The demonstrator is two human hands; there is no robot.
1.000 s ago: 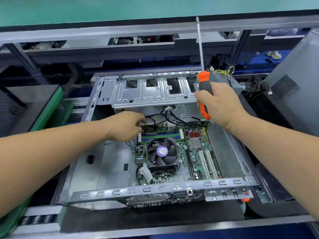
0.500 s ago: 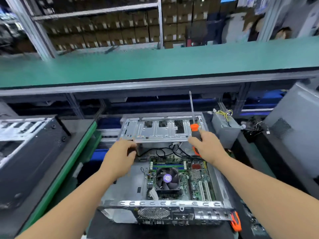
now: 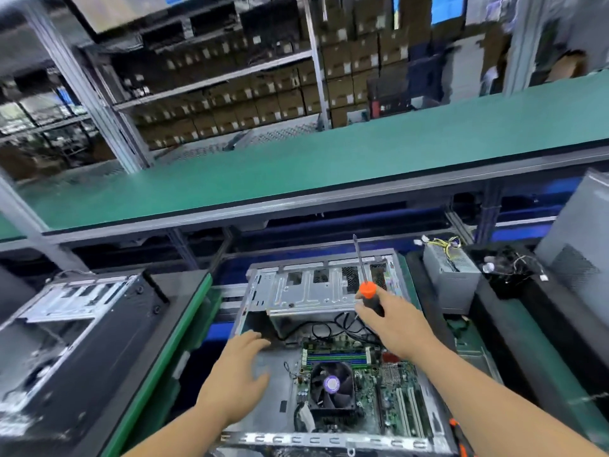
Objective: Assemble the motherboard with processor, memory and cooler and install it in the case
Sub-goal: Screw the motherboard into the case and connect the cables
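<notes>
**Open case with board inside, screwdriver held upright**

The near edge of the case is cut by the bottom of the picture, and both forearms leave the frame there. The case is a grey metal box, open on top, with a punched front rail. Inside it lies the green motherboard, flat on the floor of the case. On the board sits the cooler, a black round fan with a purple label in the middle; beyond it the memory shows as long blue and green strips. The processor is hidden under the cooler.

The left hand hovers over the bare grey floor of the case, fingers spread and relaxed, holding nothing; the board is just to the right of its fingertips. If the palm touches the metal, I cannot tell.

The right hand has its fingers curled around the black and orange handle of a screwdriver. The thin steel shaft points up and away from the fingers. Black cables lie below this hand.

Beyond the fingers is the shiny drive cage, then a grey power supply to the right, and a long green bench. The shelves with boxes behind are blurred.
</notes>
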